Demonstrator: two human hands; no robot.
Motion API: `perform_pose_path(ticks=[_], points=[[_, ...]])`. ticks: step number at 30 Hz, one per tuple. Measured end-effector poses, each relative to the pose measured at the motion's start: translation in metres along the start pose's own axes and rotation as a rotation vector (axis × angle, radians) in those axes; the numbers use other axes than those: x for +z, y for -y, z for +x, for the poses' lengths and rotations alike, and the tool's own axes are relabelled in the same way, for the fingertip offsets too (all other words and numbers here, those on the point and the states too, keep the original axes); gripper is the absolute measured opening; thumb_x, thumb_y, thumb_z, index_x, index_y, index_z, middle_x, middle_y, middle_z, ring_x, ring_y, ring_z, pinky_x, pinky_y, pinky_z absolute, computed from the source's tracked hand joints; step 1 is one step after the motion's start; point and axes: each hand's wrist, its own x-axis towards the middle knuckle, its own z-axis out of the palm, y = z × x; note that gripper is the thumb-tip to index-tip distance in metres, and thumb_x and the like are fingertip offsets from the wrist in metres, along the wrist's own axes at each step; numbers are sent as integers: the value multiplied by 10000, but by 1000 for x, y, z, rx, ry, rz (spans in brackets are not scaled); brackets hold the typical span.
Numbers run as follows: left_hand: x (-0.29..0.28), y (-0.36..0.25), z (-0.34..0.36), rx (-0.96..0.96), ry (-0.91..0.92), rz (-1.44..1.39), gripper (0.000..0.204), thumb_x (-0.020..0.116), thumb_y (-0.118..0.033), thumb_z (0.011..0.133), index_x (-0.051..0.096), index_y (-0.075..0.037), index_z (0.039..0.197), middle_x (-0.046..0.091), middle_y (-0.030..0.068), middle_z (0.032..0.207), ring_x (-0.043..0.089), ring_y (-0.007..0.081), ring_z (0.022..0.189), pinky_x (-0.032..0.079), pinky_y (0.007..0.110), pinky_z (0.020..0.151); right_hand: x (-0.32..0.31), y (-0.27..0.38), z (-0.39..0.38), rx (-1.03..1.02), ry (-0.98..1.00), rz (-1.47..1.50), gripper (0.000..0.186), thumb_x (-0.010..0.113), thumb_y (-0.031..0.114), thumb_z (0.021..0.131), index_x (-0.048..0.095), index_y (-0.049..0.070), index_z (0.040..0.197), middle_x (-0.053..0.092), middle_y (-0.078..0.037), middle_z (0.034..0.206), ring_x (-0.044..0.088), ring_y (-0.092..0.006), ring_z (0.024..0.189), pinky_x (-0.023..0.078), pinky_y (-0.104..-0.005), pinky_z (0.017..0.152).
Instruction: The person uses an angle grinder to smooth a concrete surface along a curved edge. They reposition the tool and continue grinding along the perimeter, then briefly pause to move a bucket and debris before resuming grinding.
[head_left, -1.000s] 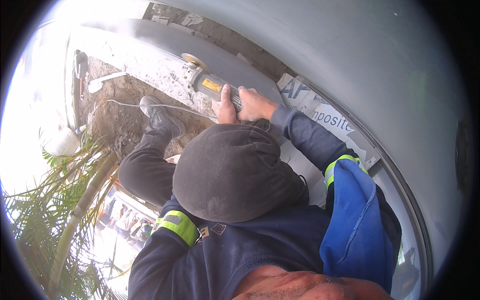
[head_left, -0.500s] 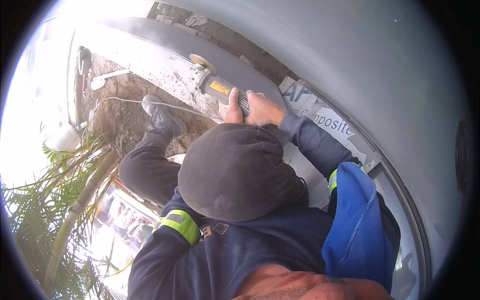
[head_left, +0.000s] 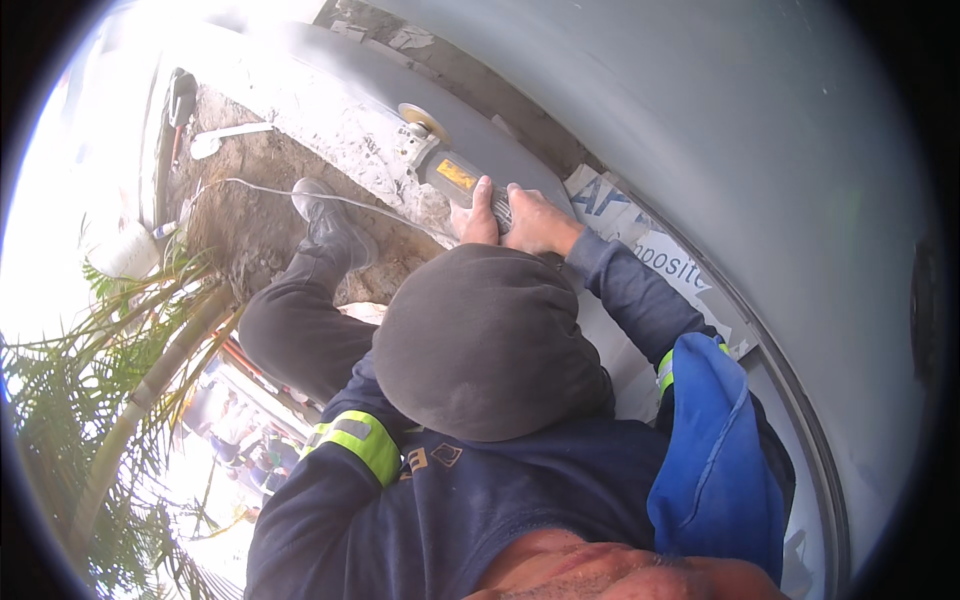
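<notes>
Both my hands hold an angle grinder (head_left: 455, 172) with a grey body and a yellow label. My left hand (head_left: 478, 212) closes round the near side of its body, thumb on top. My right hand (head_left: 540, 222) wraps the rear end. The tan disc (head_left: 425, 122) at its far end sits by the border of a white dusty strip (head_left: 340, 125) and a grey panel (head_left: 455, 110); whether it touches is unclear. Pale haze hangs beyond the disc. A bent knee in dark grey cloth (head_left: 490, 340) hides the lower parts of my hands.
A thin white cable (head_left: 350, 200) crosses the bare soil (head_left: 235, 220) on the left, near my shoe (head_left: 335, 225). A palm (head_left: 140, 390) stands at lower left. A large smooth grey surface (head_left: 780, 170) curves along the right. Torn printed sheeting (head_left: 660, 255) lies beside my right forearm.
The grinder and both hands sit slightly further right in the picture, as does most of the scene, so the view has shifted a little. My grip looks the same.
</notes>
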Motion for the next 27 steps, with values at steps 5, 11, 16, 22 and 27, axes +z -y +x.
perform_pose_path(ticks=[5, 11, 16, 22, 27], points=[[-11, 15, 28, 21, 1, -2, 431, 746, -222, 959, 606, 41, 1271, 692, 115, 1009, 679, 179, 820, 553, 336, 724, 10, -7, 20, -52, -30, 36, 634, 841, 204, 724, 563, -133, 1183, 677, -384, 1157, 664, -503, 1152, 562, -486, 973], [-15, 15, 32, 189, 52, 44, 451, 743, -220, 957, 593, 56, 1280, 699, 115, 1056, 679, 180, 889, 547, 340, 785, 17, -1, 21, -106, -98, 121, 774, 912, 307, 684, 551, -179, 1168, 677, -407, 1130, 674, -498, 1140, 560, -483, 949], [-23, 14, 41, 167, 67, 76, 478, 742, -218, 950, 569, 50, 1306, 694, 118, 1110, 667, 179, 940, 543, 342, 833, 20, 16, 15, -138, -169, 161, 694, 903, 314, 715, 556, -162, 1081, 694, -399, 1041, 699, -502, 1069, 575, -483, 871], [-17, -21, 53, 352, 160, 8, 439, 724, -213, 958, 570, 29, 1290, 683, 104, 1108, 666, 169, 966, 549, 323, 850, 26, 22, 43, -335, -355, 50, 515, 844, 240, 779, 562, -104, 1040, 706, -353, 943, 702, -519, 940, 566, -535, 773], [-14, -88, 56, 334, 183, -175, 479, 761, -199, 942, 505, -2, 1295, 673, 110, 1088, 694, 187, 929, 590, 344, 823, 11, 58, 63, -521, -427, 23, 507, 840, 233, 765, 558, -67, 1061, 707, -325, 905, 701, -512, 894, 563, -540, 747]])
